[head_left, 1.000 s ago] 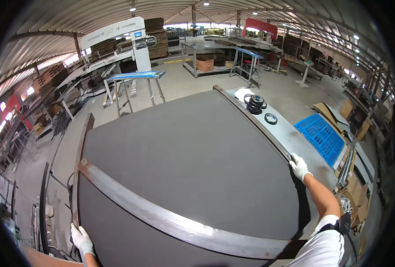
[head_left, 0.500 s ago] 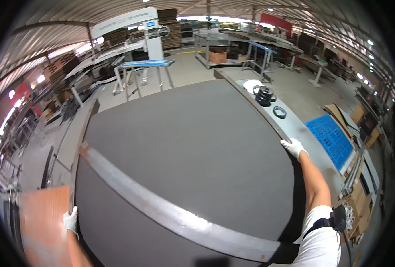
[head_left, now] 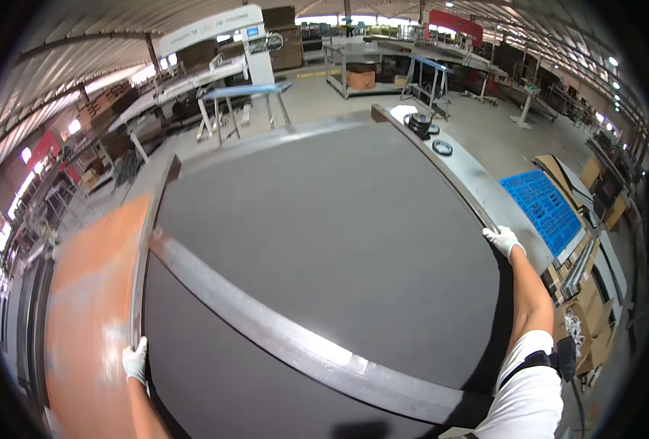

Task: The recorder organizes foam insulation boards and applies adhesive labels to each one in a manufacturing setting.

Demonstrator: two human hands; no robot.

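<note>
A wide dark grey panel [head_left: 324,212] lies in front of me, with raised metal rails along its sides. Across it runs a grey metal bar [head_left: 266,311], slanting from the left rail to the near right. My left hand [head_left: 135,360], in a white glove, is closed round the left rail [head_left: 140,300]. At the right rail [head_left: 449,181], my gloved right hand [head_left: 504,240] is closed on the edge, its arm stretched out. The undersides of both grips are hidden.
An orange-brown board [head_left: 94,271] flanks the panel at left. Along the right runs a pale metal surface [head_left: 478,172] with black tape rolls [head_left: 417,124]. Beyond it lie a blue plastic pallet [head_left: 540,212] and cardboard scraps [head_left: 595,311]. Blue-topped trestles [head_left: 248,91] stand ahead.
The panel and its rails have shifted toward me relative to the tape rolls and orange board. More of the orange board shows, and bare metal appears past the far edge. Both hands keep their grip.
</note>
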